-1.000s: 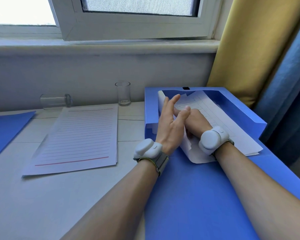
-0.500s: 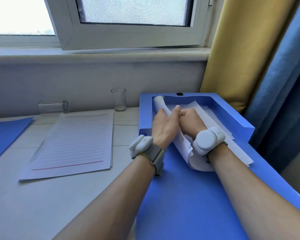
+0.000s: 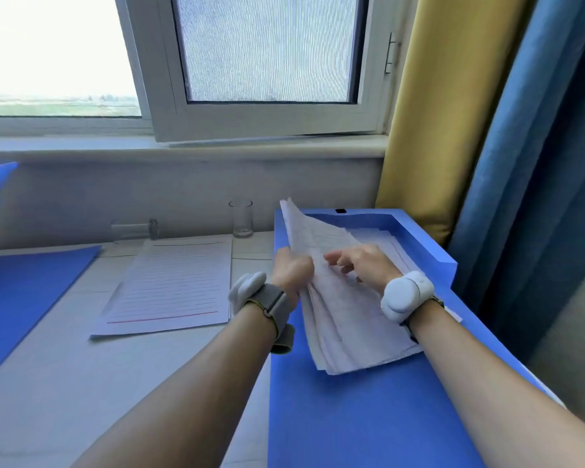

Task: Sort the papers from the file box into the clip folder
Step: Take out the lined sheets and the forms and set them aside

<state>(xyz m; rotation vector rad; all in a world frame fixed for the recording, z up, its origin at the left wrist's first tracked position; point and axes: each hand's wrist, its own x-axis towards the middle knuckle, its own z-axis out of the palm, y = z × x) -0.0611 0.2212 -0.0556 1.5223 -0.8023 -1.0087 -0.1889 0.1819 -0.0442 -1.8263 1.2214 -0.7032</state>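
Left hand [image 3: 293, 273] is now clenched on the left edge of a thick stack of papers [image 3: 345, 305], which it has tipped up out of the blue file box [image 3: 419, 238] so the sheets fan out at the near end and the far corner stands above the box rim. Half a second ago that bundle was still curled into a roll between both fists; now it has opened out flatter and risen higher. Right hand [image 3: 362, 261] has let go, its fingers [image 3: 335, 258] loosely spread and hovering over the top sheet, touching it lightly if at all. More sheets remain lying in the box beneath. On the table to the left, a lined sheet [image 3: 173, 285] lies flat, and a blue folder [image 3: 24, 292] sits at the far left edge, well apart from the box. Judging from this, the bundle is freed for lifting across, but nothing has reached the folder yet.
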